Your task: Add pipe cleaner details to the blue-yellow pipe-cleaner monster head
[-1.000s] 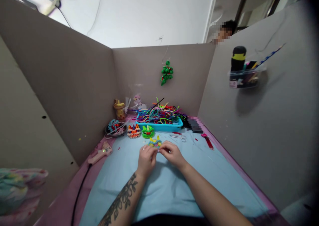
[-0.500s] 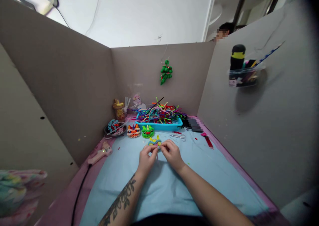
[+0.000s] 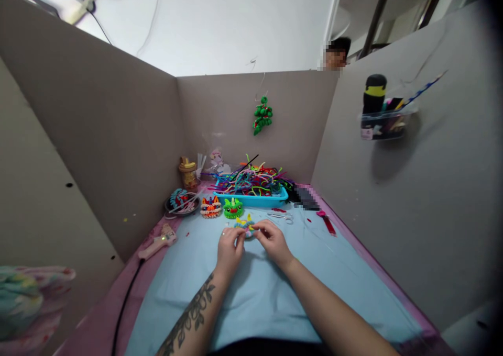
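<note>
A small blue and yellow pipe-cleaner animal head (image 3: pixel 245 223), with yellow ear-like tips and a bit of pink, is between my two hands above the light blue cloth. My left hand (image 3: pixel 231 246) pinches its lower left side, thumb and forefinger together. On the other side my right hand (image 3: pixel 272 241) grips its right edge with thumb and fingertips. The fingers hide part of its lower front. Just behind stand two similar finished-looking heads, one orange and white (image 3: pixel 211 207), one green (image 3: pixel 233 208).
Behind the heads, a blue tray (image 3: pixel 251 199) overflows with pipe cleaners. Small scissors (image 3: pixel 281 217) lie to the right, near a red-strapped item (image 3: pixel 327 223). A pink glue gun (image 3: pixel 159 242) with a black cord and a dark bowl (image 3: pixel 182 203) are at left. Grey partitions (image 3: pixel 255 84) surround the table.
My left hand has shifted slightly left and its fingers have drawn a little apart from the right hand's. More of the blue and yellow head shows. A person behind the partition has moved left.
</note>
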A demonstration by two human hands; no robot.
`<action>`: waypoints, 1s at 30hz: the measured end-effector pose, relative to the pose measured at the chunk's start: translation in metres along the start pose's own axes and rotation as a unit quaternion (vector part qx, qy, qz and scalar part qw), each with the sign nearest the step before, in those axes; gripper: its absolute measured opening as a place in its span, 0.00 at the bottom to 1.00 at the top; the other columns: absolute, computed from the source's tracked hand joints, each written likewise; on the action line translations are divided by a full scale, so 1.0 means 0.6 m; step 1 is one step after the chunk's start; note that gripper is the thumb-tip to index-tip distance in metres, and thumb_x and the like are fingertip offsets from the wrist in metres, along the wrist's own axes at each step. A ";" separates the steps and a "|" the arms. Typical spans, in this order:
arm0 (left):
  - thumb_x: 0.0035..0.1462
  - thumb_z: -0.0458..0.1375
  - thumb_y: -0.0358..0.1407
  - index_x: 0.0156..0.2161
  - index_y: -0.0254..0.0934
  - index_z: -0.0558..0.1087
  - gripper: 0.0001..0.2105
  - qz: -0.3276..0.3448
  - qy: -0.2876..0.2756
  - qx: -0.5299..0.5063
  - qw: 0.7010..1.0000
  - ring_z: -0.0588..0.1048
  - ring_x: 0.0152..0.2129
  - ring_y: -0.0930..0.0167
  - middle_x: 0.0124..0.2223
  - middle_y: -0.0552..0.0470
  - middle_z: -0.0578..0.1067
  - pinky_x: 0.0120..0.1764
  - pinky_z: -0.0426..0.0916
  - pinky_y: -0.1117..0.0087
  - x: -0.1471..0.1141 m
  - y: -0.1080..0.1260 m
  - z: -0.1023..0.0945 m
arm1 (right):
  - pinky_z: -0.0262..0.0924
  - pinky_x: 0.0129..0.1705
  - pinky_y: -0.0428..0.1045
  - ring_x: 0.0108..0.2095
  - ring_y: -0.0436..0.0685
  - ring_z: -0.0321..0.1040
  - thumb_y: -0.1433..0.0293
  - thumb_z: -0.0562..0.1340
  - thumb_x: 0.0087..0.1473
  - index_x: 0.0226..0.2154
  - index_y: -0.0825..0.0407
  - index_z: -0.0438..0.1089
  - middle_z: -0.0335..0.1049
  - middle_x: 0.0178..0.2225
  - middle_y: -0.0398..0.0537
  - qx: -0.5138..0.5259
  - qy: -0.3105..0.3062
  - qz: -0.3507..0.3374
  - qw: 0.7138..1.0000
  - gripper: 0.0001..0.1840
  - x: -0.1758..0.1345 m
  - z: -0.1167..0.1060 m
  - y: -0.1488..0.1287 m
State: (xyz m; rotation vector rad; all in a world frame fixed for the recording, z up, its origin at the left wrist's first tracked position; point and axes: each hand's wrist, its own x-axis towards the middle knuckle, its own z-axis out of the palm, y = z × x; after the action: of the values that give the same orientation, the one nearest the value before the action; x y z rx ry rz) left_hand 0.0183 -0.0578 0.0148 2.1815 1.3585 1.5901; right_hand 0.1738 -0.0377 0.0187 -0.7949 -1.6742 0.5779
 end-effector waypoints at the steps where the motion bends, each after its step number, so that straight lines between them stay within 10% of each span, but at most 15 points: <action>1: 0.57 0.52 0.32 0.34 0.37 0.72 0.07 0.009 -0.003 0.004 1.000 0.70 0.30 0.70 0.31 0.51 0.75 0.38 0.64 0.66 0.000 0.000 0.000 | 0.59 0.30 0.47 0.31 0.53 0.64 0.69 0.60 0.50 0.32 0.51 0.72 0.68 0.31 0.48 0.019 -0.011 0.016 1.000 0.06 0.002 -0.003 0.000; 30: 0.56 0.52 0.33 0.37 0.37 0.71 0.06 -0.017 -0.031 -0.032 0.999 0.71 0.33 0.68 0.33 0.49 0.75 0.38 0.65 0.65 -0.008 0.006 0.014 | 0.57 0.29 0.46 0.28 0.51 0.62 0.70 0.60 0.49 0.25 0.52 0.68 0.65 0.27 0.45 0.032 -0.001 0.056 0.998 0.04 0.001 0.007 -0.005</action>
State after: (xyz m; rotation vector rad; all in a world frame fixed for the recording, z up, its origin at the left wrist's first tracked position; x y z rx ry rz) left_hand 0.0271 -0.0601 0.0098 2.1404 1.3010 1.5199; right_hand 0.1690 -0.0390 0.0205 -0.8442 -1.6124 0.7069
